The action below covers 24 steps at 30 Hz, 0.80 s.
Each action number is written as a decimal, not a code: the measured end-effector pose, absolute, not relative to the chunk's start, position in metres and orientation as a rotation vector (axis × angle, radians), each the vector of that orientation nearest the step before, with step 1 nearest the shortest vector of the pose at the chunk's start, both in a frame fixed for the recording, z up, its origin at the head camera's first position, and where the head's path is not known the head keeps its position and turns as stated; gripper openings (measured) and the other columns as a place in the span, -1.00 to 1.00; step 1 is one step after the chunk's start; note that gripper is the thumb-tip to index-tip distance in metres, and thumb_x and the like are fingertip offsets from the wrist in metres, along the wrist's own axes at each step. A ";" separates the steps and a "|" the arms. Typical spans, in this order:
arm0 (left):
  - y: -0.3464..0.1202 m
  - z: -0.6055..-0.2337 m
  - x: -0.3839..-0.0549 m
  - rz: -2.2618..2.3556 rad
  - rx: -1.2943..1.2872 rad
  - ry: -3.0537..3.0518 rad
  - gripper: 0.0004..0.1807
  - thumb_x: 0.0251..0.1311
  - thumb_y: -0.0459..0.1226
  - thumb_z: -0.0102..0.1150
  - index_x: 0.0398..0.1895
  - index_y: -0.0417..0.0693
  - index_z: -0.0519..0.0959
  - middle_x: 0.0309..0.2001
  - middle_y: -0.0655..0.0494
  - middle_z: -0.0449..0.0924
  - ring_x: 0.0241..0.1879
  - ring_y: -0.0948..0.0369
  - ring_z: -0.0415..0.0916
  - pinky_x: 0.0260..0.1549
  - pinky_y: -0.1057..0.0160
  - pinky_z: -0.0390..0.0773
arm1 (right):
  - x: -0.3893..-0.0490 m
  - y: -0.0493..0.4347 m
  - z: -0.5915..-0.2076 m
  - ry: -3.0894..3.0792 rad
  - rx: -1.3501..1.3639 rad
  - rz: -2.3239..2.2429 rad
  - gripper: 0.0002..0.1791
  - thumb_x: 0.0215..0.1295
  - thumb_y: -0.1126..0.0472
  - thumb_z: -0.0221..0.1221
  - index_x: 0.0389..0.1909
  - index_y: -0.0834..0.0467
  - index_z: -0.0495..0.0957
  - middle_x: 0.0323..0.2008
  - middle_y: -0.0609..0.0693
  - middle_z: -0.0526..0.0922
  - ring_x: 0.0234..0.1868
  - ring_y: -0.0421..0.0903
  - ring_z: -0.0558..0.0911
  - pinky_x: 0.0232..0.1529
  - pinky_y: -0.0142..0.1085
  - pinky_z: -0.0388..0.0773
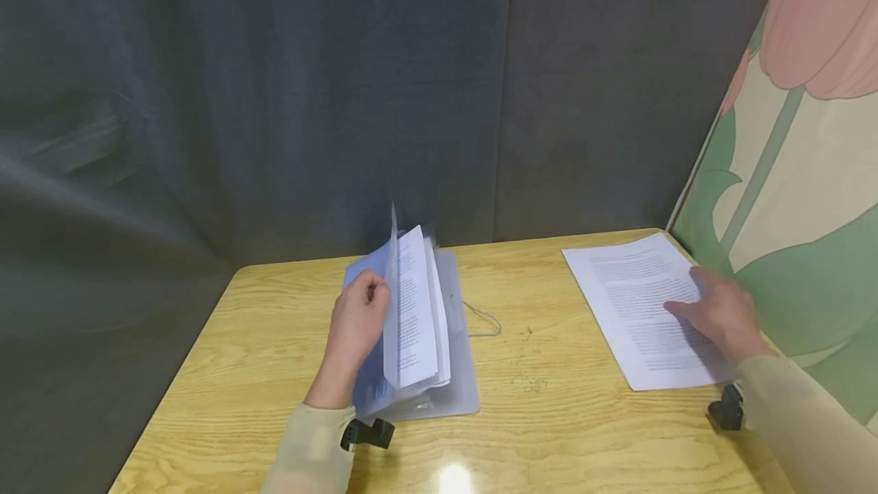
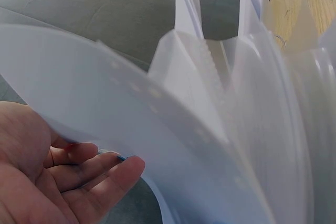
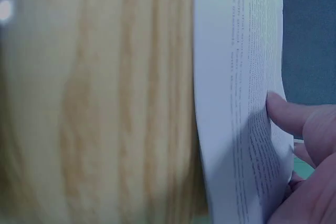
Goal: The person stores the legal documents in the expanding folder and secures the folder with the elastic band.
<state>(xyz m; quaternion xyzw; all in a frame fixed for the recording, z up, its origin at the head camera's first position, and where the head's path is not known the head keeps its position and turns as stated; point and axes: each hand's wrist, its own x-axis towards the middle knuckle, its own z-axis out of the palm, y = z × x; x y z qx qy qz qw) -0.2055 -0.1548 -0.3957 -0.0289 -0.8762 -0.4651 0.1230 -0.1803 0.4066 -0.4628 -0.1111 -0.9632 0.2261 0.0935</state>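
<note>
A translucent expanding file folder (image 1: 465, 372) stands spread on the table's left half, with printed sheets (image 1: 414, 303) in its pockets. My left hand (image 1: 357, 319) grips its raised blue-tinted cover by the left edge. In the left wrist view, the fingers (image 2: 105, 187) curl at the curved edge of the cover (image 2: 79, 93), while the pockets fan out to the right. Over at the right, my right hand (image 1: 723, 315) holds the right edge of a flat stack of printed paper (image 1: 617, 303). Its thumb (image 3: 286, 113) lies on the top page, the other fingers at the edge and partly hidden.
Both things rest on a wooden table (image 1: 535, 433). A thin elastic loop (image 1: 488, 322) sticks out from the folder's right side. Dark grey fabric (image 1: 343, 97) hangs behind the table, and a flower-patterned panel (image 1: 809, 212) rises close beside the paper stack.
</note>
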 end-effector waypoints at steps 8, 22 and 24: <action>-0.155 -0.394 -0.205 -1.347 -0.094 -2.552 -0.80 0.52 -0.27 -0.02 -0.26 -0.08 0.57 -0.44 0.02 0.45 -0.44 0.07 0.40 -0.44 0.14 0.36 | -0.178 0.404 -0.458 -2.790 -0.460 0.784 -0.16 0.49 0.14 0.25 0.55 0.56 0.15 0.36 0.71 0.32 0.29 0.70 0.36 0.19 0.49 0.30; -0.156 -0.394 -0.205 -1.339 -0.079 -2.570 -0.80 0.55 -0.28 -0.02 -0.25 -0.09 0.57 -0.43 0.01 0.45 -0.43 0.08 0.40 -0.45 0.16 0.34 | -0.177 0.393 -0.450 -2.766 -0.488 0.801 -0.39 0.67 0.01 0.08 0.37 0.49 0.40 0.21 0.59 0.50 0.03 0.47 0.54 -0.13 0.16 0.37; -0.156 -0.394 -0.204 -1.340 -0.082 -2.568 -0.80 0.55 -0.28 -0.02 -0.25 -0.09 0.57 -0.43 0.01 0.44 -0.43 0.08 0.40 -0.45 0.16 0.34 | -0.177 0.392 -0.450 -2.754 -0.475 0.801 -0.42 0.68 0.02 0.06 0.34 0.47 0.44 0.18 0.57 0.54 -0.01 0.44 0.57 -0.18 0.08 0.35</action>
